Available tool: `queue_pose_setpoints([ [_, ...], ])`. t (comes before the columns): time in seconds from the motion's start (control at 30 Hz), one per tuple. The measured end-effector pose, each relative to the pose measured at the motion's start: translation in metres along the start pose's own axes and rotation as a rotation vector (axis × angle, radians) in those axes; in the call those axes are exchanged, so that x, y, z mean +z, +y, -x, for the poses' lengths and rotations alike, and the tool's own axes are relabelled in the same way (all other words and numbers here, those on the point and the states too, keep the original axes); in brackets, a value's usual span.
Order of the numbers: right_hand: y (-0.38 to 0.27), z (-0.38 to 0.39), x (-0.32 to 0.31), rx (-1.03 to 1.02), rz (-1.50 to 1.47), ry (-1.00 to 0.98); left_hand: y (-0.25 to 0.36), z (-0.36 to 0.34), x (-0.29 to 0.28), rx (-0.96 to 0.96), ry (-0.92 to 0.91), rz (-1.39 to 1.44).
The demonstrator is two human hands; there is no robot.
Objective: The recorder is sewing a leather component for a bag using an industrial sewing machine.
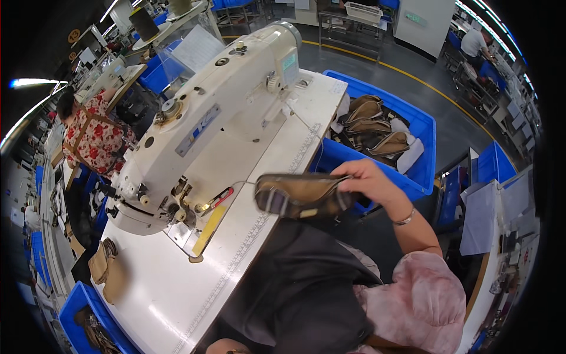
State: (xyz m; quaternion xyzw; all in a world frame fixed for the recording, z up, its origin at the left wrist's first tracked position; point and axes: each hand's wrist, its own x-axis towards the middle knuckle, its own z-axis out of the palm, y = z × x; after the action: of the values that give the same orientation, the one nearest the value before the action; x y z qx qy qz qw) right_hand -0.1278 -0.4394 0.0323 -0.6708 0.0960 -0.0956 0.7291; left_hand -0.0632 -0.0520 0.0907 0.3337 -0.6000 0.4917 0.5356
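My right hand [371, 180], a bracelet at its wrist, is closed on one end of a brown, partly plaid pouch-like fabric piece [303, 196]. The piece has a dark edge along its top and a small pale tag low on its side. It is held up at the front edge of the white sewing table [171, 283], right of the sewing machine [200, 127]. Only a bit of skin of my left hand or wrist [226, 347] shows at the lower edge; its fingers are hidden. Red-handled snips [221, 199] lie beside the machine's needle area, near a yellow strip [209, 230].
Similar brown pieces and white ones fill a blue bin [433, 133] on the right. Brown fabric pieces [109, 271] lie at the table's left edge, above another blue bin [68, 315]. A person in a flowered top [94, 138] sits at the left; another person [473, 44] works far right.
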Motion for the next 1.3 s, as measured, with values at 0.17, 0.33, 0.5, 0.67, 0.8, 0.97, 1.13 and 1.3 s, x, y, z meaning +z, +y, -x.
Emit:
queue_pose_setpoints([
  [0.17,0.004,0.062,-0.113,-0.215,-0.040,0.677,-0.005,0.002,0.005,0.020,0.065,0.071],
  [0.33,0.037,0.081,-0.151,0.129,0.668,1.061,-0.010,-0.001,0.011,0.028,0.109,0.090],
  [0.5,0.057,0.032,-0.117,-0.185,1.070,0.898,-0.012,-0.004,0.018,0.033,0.151,0.080],
  [0.67,0.035,-0.044,-0.008,-0.729,1.200,0.669,-0.017,-0.008,0.023,0.056,0.178,0.051],
  [0.8,0.033,-0.086,0.079,-1.041,1.096,0.335,-0.018,-0.012,0.025,0.067,0.205,0.021],
  [0.97,0.039,-0.127,0.174,-1.290,0.891,0.186,-0.019,-0.018,0.023,0.097,0.199,-0.057],
  [1.13,0.039,-0.144,0.230,-1.354,0.724,0.048,-0.024,-0.027,0.021,0.133,0.187,-0.135],
  [1.3,0.052,-0.151,0.238,-1.298,0.754,-0.007,-0.028,-0.031,0.026,0.148,0.196,-0.186],
])
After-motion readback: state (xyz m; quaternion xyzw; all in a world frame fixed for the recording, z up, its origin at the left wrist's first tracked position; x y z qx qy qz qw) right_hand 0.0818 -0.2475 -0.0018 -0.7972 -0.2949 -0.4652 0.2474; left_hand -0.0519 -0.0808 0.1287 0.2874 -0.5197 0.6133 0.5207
